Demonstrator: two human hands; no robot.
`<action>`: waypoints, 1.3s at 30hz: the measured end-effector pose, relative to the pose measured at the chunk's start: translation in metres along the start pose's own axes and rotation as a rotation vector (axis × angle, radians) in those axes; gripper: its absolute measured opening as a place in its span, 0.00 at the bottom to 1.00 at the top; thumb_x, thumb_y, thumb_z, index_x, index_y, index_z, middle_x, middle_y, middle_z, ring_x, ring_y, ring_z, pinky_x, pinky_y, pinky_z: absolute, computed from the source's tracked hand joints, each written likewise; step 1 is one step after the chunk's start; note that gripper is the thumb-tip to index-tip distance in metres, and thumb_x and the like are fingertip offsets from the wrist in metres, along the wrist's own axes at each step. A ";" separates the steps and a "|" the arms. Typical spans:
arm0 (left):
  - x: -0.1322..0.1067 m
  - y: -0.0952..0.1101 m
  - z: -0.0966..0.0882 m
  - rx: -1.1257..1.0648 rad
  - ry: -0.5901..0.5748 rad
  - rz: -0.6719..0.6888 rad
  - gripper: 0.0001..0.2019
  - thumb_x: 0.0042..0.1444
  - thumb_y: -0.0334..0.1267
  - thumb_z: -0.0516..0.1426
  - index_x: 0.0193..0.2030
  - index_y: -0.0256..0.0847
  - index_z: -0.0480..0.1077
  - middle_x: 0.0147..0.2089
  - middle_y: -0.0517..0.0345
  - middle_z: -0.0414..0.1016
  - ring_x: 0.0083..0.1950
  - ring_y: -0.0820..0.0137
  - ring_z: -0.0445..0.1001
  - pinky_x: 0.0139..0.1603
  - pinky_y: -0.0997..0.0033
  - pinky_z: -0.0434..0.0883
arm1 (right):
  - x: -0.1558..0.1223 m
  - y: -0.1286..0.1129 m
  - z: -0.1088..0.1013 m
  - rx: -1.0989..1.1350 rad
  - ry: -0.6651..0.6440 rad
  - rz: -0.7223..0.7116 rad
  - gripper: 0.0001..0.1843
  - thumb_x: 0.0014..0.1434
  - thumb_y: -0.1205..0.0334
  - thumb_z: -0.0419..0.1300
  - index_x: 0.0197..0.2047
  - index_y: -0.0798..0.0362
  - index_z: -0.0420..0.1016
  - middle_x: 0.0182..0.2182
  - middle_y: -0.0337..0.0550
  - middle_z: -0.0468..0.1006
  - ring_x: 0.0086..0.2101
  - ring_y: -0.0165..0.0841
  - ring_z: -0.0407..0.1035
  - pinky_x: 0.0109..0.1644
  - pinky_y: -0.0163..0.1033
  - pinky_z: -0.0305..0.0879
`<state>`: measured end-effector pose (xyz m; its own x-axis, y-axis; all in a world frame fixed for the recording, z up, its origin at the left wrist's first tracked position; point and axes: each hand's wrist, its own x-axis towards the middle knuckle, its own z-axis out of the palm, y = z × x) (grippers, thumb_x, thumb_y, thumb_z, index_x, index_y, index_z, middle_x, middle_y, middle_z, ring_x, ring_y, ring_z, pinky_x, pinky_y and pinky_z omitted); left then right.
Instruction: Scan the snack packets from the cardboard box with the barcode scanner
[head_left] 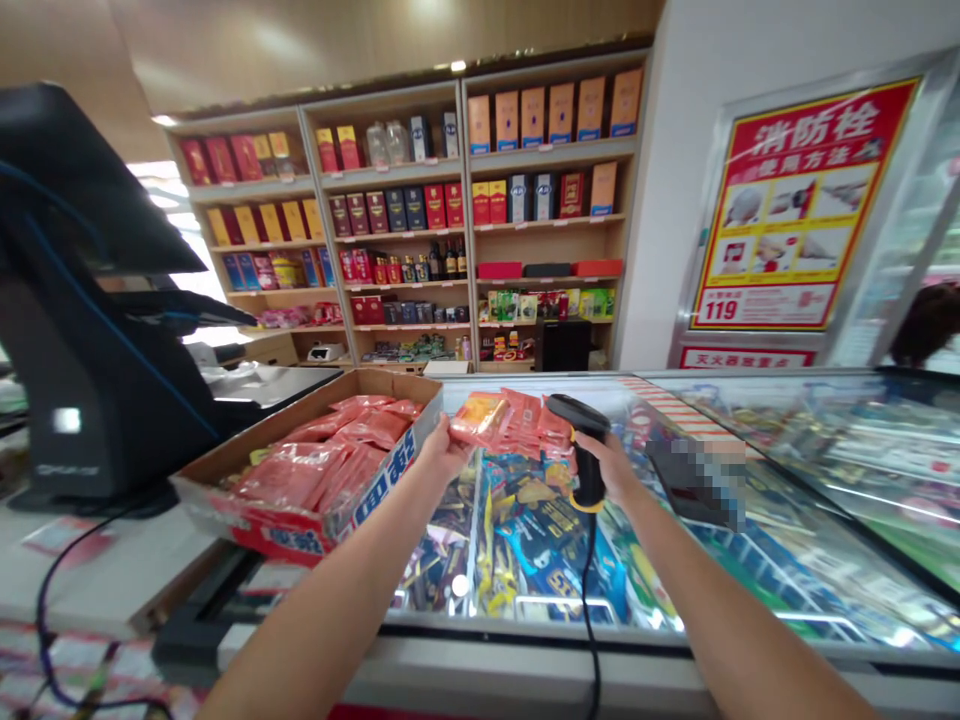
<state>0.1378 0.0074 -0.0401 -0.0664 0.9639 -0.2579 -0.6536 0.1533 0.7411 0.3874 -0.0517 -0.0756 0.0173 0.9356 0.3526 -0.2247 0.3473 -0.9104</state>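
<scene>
My left hand (448, 452) pinches the left end of a red plastic packet (480, 415) with a yellow-orange label. More red packets (525, 418) lie against it, stretching toward the scanner; whether they are joined or loose I cannot tell. In my right hand (611, 462) is a black barcode scanner (588, 478), its fingers wrapped round the handle and its head pointing left at the packets. The scanner's cord (589, 600) hangs down the freezer front. Left of my left hand stands an open cardboard box (281, 530) filled with similar red packets (296, 475).
Beneath my hands is a glass-topped freezer (480, 632) holding bagged goods. A dark flat object (686, 490), partly pixelated, lies on the glass at right. A checkout terminal (97, 300) stands at left. Behind are shelves (405, 235) of boxes and bottles; a poster (802, 210) hangs right.
</scene>
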 end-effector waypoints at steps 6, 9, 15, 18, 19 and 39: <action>0.013 -0.039 -0.024 -0.088 -0.093 0.004 0.05 0.60 0.27 0.54 0.38 0.39 0.69 0.33 0.55 0.77 0.36 0.68 0.79 0.36 0.72 0.76 | -0.002 0.001 0.003 -0.012 -0.019 0.037 0.14 0.50 0.50 0.66 0.29 0.53 0.75 0.14 0.39 0.73 0.14 0.31 0.66 0.18 0.35 0.64; 0.021 -0.035 -0.032 -0.071 -0.127 -0.002 0.07 0.64 0.36 0.51 0.39 0.40 0.69 0.32 0.55 0.75 0.33 0.69 0.77 0.36 0.71 0.76 | -0.003 0.000 0.004 -0.006 -0.010 0.044 0.14 0.49 0.50 0.67 0.28 0.53 0.74 0.14 0.39 0.74 0.14 0.31 0.66 0.19 0.36 0.65; 0.030 -0.023 -0.057 0.001 -0.388 -0.186 0.03 0.62 0.35 0.52 0.37 0.41 0.66 0.25 0.62 0.60 0.20 0.80 0.60 0.18 0.84 0.62 | -0.005 -0.001 0.006 -0.025 -0.051 0.098 0.16 0.47 0.50 0.67 0.28 0.54 0.74 0.15 0.40 0.74 0.14 0.31 0.66 0.16 0.35 0.63; 0.033 -0.024 -0.071 -0.029 -0.511 -0.296 0.05 0.60 0.36 0.52 0.41 0.41 0.67 0.26 0.62 0.58 0.19 0.79 0.57 0.16 0.84 0.58 | -0.003 -0.006 0.012 -0.002 -0.114 0.098 0.14 0.48 0.52 0.67 0.30 0.54 0.75 0.21 0.41 0.77 0.14 0.29 0.67 0.17 0.35 0.64; 0.034 -0.025 -0.074 -0.035 -0.550 -0.341 0.07 0.60 0.39 0.52 0.43 0.42 0.67 0.26 0.62 0.57 0.19 0.79 0.57 0.15 0.83 0.58 | -0.001 -0.009 0.016 -0.005 -0.157 0.106 0.13 0.48 0.52 0.67 0.31 0.54 0.76 0.23 0.42 0.78 0.14 0.29 0.67 0.17 0.35 0.65; 0.050 -0.026 -0.072 0.077 -0.766 -0.706 0.14 0.60 0.40 0.47 0.48 0.39 0.66 0.24 0.62 0.55 0.17 0.76 0.50 0.14 0.79 0.51 | 0.003 -0.016 0.062 -0.145 -0.499 0.154 0.15 0.48 0.52 0.69 0.30 0.55 0.74 0.22 0.40 0.77 0.14 0.30 0.69 0.16 0.32 0.62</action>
<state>0.0969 0.0359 -0.1167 0.8254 0.5258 -0.2055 -0.3064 0.7230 0.6192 0.3303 -0.0582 -0.0459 -0.4776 0.8450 0.2408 -0.0509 0.2469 -0.9677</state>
